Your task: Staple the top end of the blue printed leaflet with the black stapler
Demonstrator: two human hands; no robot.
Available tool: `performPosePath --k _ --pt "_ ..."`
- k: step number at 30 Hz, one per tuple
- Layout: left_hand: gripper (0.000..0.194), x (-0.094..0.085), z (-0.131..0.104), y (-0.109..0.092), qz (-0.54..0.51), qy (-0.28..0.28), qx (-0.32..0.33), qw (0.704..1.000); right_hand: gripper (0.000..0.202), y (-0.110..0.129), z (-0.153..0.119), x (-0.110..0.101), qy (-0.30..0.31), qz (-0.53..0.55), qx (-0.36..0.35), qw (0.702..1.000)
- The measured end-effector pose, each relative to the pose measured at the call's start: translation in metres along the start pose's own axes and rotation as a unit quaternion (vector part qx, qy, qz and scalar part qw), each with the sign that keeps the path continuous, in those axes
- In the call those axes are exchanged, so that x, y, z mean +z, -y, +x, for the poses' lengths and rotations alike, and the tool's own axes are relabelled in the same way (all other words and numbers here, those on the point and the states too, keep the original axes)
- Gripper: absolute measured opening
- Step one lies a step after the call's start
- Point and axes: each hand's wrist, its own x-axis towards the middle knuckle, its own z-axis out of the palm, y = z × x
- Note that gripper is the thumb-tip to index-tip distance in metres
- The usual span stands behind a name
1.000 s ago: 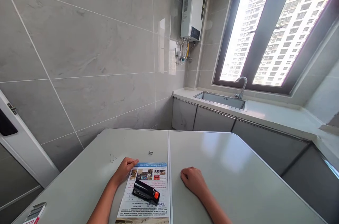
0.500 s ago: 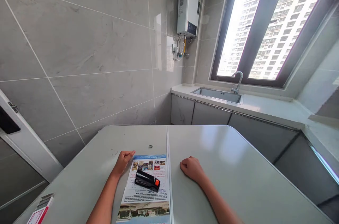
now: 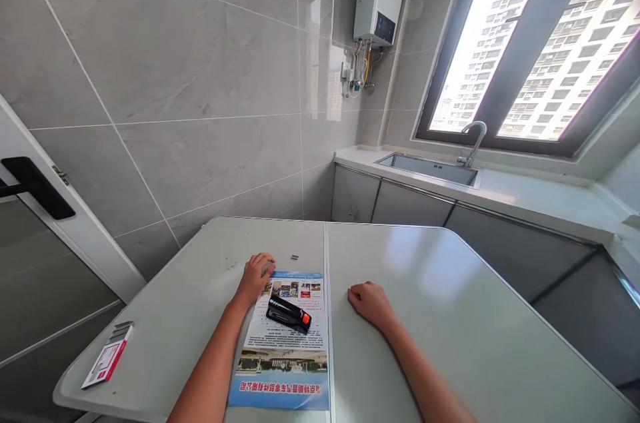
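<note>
My left hand is at the upper left corner of a printed leaflet, fingers bent with a gap beside the thumb. Whether it presses on the paper I cannot tell. A black stapler with an orange-red end lies slantwise on the leaflet. Resting on the table right of the centre seam, my right hand is curled into a loose fist, with nothing seen in it. Two short staple strips lie just beyond the leaflet's top edge.
Several loose bits like bent staples lie left of my left hand. A red and white box with grey staple strips sits at the table's left edge. Beyond the pale table are a counter with a sink and a door.
The camera view has shifted, showing more of the table's near left side. My left hand's fingers have loosened from a closed shape at the leaflet's corner. My right hand stays curled.
</note>
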Motion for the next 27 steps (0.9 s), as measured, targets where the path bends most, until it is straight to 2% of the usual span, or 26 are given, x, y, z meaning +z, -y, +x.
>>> performPosePath --k 4,8,11,15,17,20,24,27 --pt "0.029 0.005 -0.002 0.000 0.134 0.067 0.060 0.987 0.043 0.005 -0.001 -0.002 -0.001 -0.003 0.021 1.000" --pt "0.025 0.008 -0.004 0.003 0.143 0.095 0.075 0.982 0.042 0.017 0.001 0.003 -0.022 0.000 0.075 0.997" --pt "0.023 0.009 -0.004 0.004 0.145 0.116 0.078 0.980 0.038 0.034 0.001 0.011 -0.046 0.008 0.109 0.993" --pt "0.026 0.009 -0.004 0.004 0.140 0.119 0.075 0.980 0.020 0.062 -0.003 0.021 -0.104 0.138 0.042 0.984" --pt "0.028 0.008 -0.004 0.003 0.134 0.118 0.073 0.981 0.019 0.073 -0.005 0.025 -0.115 0.209 -0.004 0.971" --pt "0.031 0.007 -0.004 0.003 0.124 0.114 0.069 0.983 0.023 0.084 -0.008 0.032 -0.084 0.265 -0.034 0.960" --pt "0.032 0.007 -0.004 0.004 0.113 0.109 0.064 0.986 0.031 0.091 -0.014 0.041 -0.057 0.330 -0.019 0.942" --pt "0.032 0.008 -0.004 0.005 0.106 0.103 0.061 0.987 0.033 0.094 -0.021 0.043 -0.051 0.305 -0.025 0.951"
